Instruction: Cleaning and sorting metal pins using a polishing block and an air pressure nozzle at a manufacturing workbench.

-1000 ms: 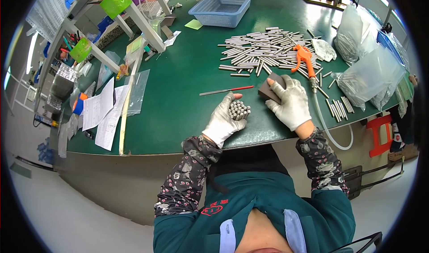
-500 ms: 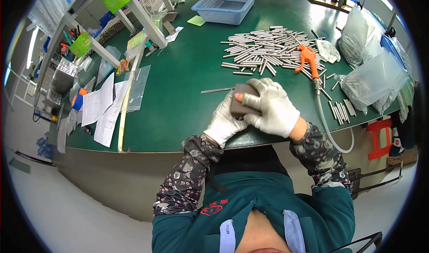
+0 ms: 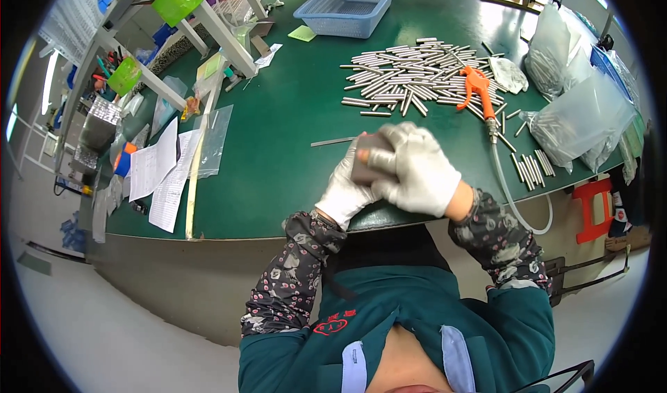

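Close to the table's near edge, my gloved hands meet around a grey-brown rectangular block (image 3: 372,158), which looks like a sanding block. My right hand (image 3: 420,171) is closed over its right side, with a bare fingertip poking from the white glove onto its face. From the left, my left hand (image 3: 345,190) wraps the block's lower left side; its fingers are mostly hidden, as is anything between hand and block. A thin flat metal strip (image 3: 332,141) lies just left of the block. Beyond my hands spreads a heap of short metal rods (image 3: 399,77).
An orange air gun (image 3: 477,91) with a clear hose rests right of the rods. Plastic bags (image 3: 580,126) of rods crowd the right edge, near a small row of rods (image 3: 533,169). A blue basket (image 3: 345,23) stands at the back. Papers (image 3: 167,178) lie left beside a shelf frame.
Both hands and the block have shifted slightly left, and the block and right-hand fingers look blurred by motion. The metal strip and the rods stay where they were.
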`<state>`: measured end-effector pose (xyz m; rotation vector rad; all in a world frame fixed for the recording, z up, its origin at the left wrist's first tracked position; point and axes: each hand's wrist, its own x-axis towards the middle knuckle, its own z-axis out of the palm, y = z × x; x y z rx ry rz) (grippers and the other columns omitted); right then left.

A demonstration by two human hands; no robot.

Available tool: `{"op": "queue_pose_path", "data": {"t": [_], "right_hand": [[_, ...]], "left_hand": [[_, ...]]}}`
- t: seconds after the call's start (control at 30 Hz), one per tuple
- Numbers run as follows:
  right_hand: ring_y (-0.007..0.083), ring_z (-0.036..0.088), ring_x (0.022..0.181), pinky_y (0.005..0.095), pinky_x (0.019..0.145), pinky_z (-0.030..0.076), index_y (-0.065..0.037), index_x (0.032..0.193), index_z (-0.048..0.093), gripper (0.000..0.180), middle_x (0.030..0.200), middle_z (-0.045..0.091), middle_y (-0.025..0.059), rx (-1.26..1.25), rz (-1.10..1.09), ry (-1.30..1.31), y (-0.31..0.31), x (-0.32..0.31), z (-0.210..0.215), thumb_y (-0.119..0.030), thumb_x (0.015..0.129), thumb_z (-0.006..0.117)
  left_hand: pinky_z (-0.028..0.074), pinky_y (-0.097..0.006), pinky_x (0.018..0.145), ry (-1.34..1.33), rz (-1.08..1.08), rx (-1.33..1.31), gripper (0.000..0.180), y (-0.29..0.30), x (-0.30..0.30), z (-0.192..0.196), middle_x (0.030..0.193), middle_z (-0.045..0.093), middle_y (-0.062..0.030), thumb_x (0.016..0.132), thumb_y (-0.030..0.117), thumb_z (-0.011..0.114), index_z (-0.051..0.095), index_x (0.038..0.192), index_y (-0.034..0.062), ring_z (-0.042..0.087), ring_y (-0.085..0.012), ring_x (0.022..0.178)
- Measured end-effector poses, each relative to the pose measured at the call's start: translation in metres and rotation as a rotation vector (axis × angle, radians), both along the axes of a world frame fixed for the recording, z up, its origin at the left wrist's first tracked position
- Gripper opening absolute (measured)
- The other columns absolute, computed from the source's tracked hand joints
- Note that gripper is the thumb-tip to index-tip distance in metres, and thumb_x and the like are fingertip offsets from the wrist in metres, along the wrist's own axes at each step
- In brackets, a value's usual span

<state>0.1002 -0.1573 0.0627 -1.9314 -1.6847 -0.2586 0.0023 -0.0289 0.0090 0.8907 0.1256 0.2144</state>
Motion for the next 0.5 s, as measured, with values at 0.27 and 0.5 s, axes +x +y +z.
{"op": "queue_pose_path", "data": {"t": [0.27, 0.5], "right_hand": [[0.0334, 0.051, 0.097, 0.043, 0.085, 0.04, -0.013, 0.101, 0.068, 0.037, 0.103, 0.055, 0.018, -0.007, -0.135, 0.055, 0.0, 0.005, 0.0, -0.026, 0.067, 0.064], [0.0313, 0.052, 0.094, 0.0423, 0.081, 0.041, -0.016, 0.097, 0.067, 0.031, 0.096, 0.056, 0.0149, 0.023, -0.157, 0.002, 0.006, 0.003, -0.001, -0.028, 0.069, 0.064]], "left_hand": [[0.049, -0.033, 0.088, 0.15, 0.01, 0.101, 0.101, 0.0, 0.0, 0.008, 0.111, 0.054, -0.0075, 0.065, -0.005, 0.068, 0.011, 0.146, 0.0118, 0.057, -0.019, 0.099], [0.047, -0.025, 0.083, 0.004, 0.145, 0.761, 0.104, 0.01, 0.003, -0.012, 0.097, 0.058, -0.0047, 0.062, -0.011, 0.065, 0.008, 0.147, 0.0119, 0.057, -0.0113, 0.09]]}}
